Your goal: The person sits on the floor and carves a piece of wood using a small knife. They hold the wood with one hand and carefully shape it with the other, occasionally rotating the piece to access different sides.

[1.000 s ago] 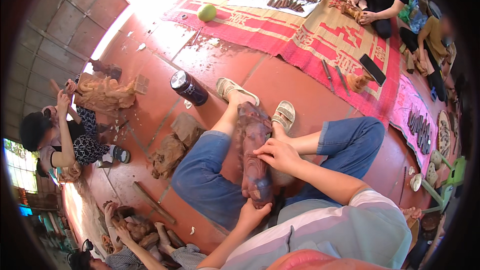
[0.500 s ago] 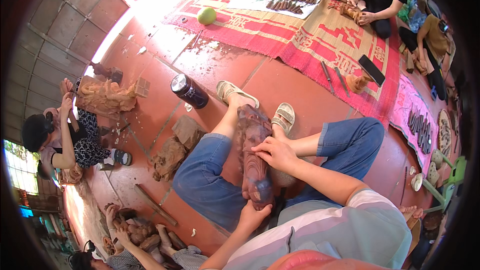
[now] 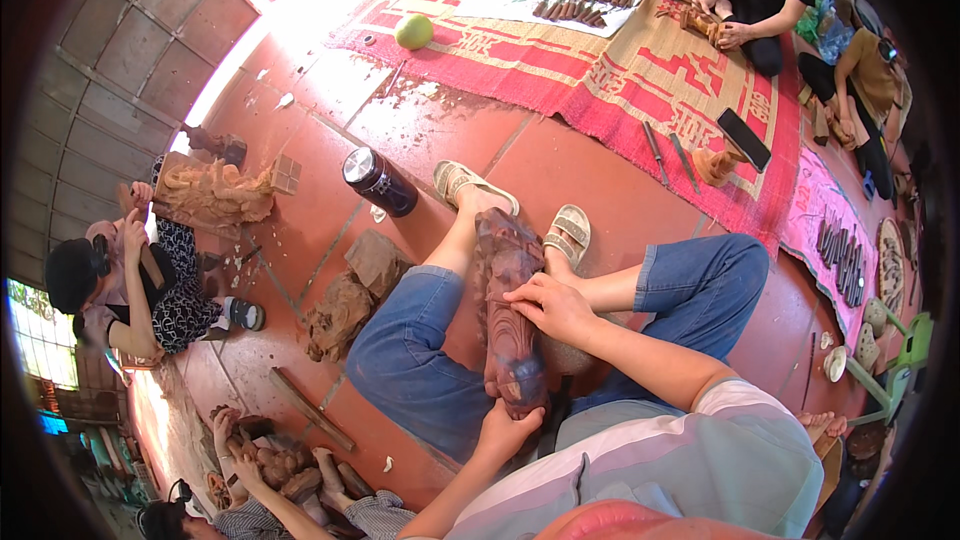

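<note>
A dark reddish-brown wood carving [image 3: 512, 280] lies lengthwise between my legs, its far end near my sandals. Its grooved folds run along the middle, and the near end is rounded and smooth. My left hand [image 3: 510, 430] grips that near end, thumb over the side. Across the carving's middle rests my right hand [image 3: 552, 308], fingers bent together with the tips on the grooved surface. Whatever those fingers may hold is too small or hidden to make out. Under the carving, beside my right wrist, a greyish rounded block [image 3: 568, 355] shows partly.
Left of my knee sit rough wood chunks [image 3: 345, 310], a dark flask [image 3: 380, 182] and a wooden stick [image 3: 312, 408]. Ahead, a red patterned mat [image 3: 600, 80] holds a phone [image 3: 743, 140], chisels [image 3: 657, 153] and a green fruit [image 3: 413, 32]. Co-workers sit around with other carvings [image 3: 215, 190].
My hands and the carving stay almost in place. At the left, the co-worker's hands and tool have shifted slightly beside their carving.
</note>
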Tool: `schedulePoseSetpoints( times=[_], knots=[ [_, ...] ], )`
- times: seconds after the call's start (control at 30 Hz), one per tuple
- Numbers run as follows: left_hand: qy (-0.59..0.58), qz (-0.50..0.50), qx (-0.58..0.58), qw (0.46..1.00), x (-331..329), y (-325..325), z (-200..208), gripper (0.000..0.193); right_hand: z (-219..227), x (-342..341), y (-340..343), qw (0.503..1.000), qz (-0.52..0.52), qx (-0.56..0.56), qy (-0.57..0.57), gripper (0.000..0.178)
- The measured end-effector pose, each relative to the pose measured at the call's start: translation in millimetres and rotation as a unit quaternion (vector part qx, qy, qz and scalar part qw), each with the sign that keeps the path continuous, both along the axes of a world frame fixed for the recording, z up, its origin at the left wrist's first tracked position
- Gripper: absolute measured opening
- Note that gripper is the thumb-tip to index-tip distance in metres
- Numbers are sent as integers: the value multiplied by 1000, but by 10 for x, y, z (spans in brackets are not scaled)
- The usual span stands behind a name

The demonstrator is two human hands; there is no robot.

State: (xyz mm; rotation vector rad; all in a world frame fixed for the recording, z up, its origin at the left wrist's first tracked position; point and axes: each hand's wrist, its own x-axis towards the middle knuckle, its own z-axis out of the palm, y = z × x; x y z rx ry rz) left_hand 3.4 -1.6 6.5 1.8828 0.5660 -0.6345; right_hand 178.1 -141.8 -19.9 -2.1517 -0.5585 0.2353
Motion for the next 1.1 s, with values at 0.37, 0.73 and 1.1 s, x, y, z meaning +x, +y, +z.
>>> schedulePoseSetpoints(
  times=[0.37, 0.73, 1.1],
  knots=[
    [3, 3, -11, 1000, 4, -4, 21, 60, -25, 4, -7, 1000, 6, 0, 3, 19],
    [7, 2, -9, 1000, -4, 6, -7, 60, -6, 7, -5, 1000, 5, 2, 1, 19],
    [-4, 1, -8, 1000, -16, 1, -29, 58, -74, 3, -7, 1000, 4, 9, -4, 18]
  ],
)
